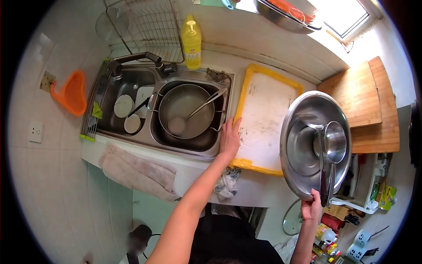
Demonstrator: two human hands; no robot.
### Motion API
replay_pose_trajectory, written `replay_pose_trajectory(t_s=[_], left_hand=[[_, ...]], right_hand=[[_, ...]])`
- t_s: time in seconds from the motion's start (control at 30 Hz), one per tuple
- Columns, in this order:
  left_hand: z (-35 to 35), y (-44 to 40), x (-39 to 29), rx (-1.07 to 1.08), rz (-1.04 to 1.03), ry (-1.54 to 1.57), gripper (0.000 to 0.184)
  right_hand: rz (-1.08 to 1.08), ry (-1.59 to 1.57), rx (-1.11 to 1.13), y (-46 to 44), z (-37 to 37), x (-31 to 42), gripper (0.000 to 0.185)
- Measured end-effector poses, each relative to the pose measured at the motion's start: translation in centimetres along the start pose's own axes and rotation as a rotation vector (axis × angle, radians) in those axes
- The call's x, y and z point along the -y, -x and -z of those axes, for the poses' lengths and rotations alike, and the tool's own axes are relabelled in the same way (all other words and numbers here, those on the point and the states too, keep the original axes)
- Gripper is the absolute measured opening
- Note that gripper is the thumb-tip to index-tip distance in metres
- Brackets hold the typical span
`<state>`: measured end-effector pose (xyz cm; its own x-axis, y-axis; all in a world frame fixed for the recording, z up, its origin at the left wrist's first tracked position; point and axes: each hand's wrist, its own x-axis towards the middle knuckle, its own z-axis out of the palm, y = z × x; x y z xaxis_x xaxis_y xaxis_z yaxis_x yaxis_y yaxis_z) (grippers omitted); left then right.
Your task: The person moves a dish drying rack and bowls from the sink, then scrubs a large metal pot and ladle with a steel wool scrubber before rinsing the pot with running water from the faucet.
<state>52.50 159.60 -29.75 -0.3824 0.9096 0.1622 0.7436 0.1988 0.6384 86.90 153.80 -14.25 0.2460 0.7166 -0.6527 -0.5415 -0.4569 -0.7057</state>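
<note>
My right hand (pixel 311 207) grips the near rim of a large steel basin (pixel 292 132), holding it up above the counter's right part. Inside the basin lie a steel ladle (pixel 335 143) and a spatula (pixel 321 163) with a dark handle; both handles stick out over the rim near my fingers. My left hand (pixel 231 138) rests open, fingers stretched, at the left edge of a white board (pixel 266 119) with yellow edging. Beside that hand is the sink's right basin, where a two-handled steel pot (pixel 187 103) holds cloudy water and another ladle (pixel 206 102).
Bowls (pixel 124 106) sit in the left sink compartment under a dark faucet (pixel 136 58). A yellow detergent bottle (pixel 191 44) stands behind the sink. Wooden boards (pixel 351 99) lean at the right wall, above an open drawer (pixel 365 185). A towel (pixel 136 169) hangs over the front edge.
</note>
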Motion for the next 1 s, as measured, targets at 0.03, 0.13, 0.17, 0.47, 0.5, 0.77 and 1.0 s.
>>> replay_pose_trajectory(t_s=[0.03,0.13,0.17,0.47,0.5,0.77,1.0], left_hand=[[-0.3,0.6,0.5,0.005,0.006,0.001,0.050],[0.3,1.4,0.8,-0.101,-0.013,0.048,0.050],[0.6,1.7,0.8,-0.071,-0.001,0.057,0.049],[4.4,4.7,0.9,-0.099,0.061,0.146,0.043],[5.3,7.4,0.5,-0.024,0.032,0.185,0.045],[6.0,18.7,1.6,0.426,-0.031,0.178,0.066],[13.0,15.5,0.7,0.646,-0.278,-0.115,0.040]], right_hand=[[-0.029,-0.008,0.023,-0.4,0.2,-0.4,0.006],[-0.067,-0.001,0.015,-0.1,-1.5,-1.2,0.007],[-0.065,0.016,0.025,0.0,-1.8,-1.4,0.008],[-0.057,0.072,0.004,-0.4,-2.3,-1.7,0.009],[-0.062,0.067,-0.006,-0.8,-2.0,-1.8,0.009],[-0.107,0.056,0.039,-1.6,-2.4,-2.2,0.008],[-0.108,0.050,0.036,-1.2,-1.1,-1.5,0.004]])
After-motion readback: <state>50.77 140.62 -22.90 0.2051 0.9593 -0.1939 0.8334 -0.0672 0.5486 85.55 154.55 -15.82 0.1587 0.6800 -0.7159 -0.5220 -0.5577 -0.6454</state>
